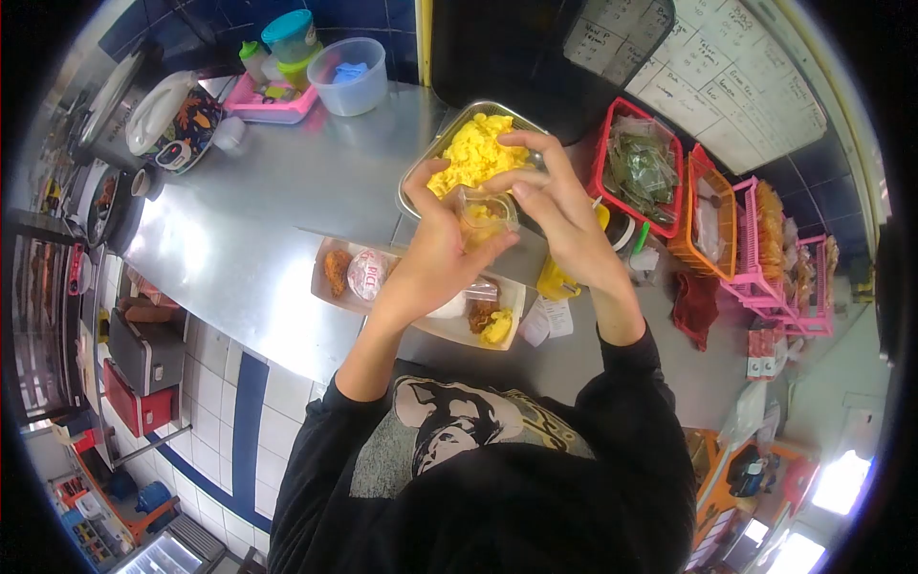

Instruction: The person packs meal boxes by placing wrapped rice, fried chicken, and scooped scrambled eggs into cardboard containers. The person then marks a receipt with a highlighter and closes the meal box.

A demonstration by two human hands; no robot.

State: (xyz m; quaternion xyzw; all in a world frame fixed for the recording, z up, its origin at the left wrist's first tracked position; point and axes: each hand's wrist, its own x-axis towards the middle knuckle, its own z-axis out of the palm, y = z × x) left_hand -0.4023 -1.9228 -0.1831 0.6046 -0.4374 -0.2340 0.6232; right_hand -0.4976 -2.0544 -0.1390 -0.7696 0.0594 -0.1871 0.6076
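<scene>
A small clear plastic cup (485, 212) with some yellow food in it is held in my left hand (445, 232), its fingers wrapped round the side. My right hand (562, 206) is at the cup's upper right, its thumb and index finger curled close together; what they hold, if anything, is too small to tell. Behind both hands is a metal tray (409, 203) heaped with scrambled egg (480, 151). Below my wrists lies an open cardboard box (327, 294) with fried chicken (337, 271), a round wrapped rice pack (367, 275) and a piece of egg (496, 327).
A red basket (678, 191) of leafy packets, an orange basket (732, 225) and pink racks (757, 287) line the right. A yellow bottle (557, 281) and a receipt (557, 316) are beside the box. Plastic tubs (350, 88) and a rice cooker (175, 124) stand back left.
</scene>
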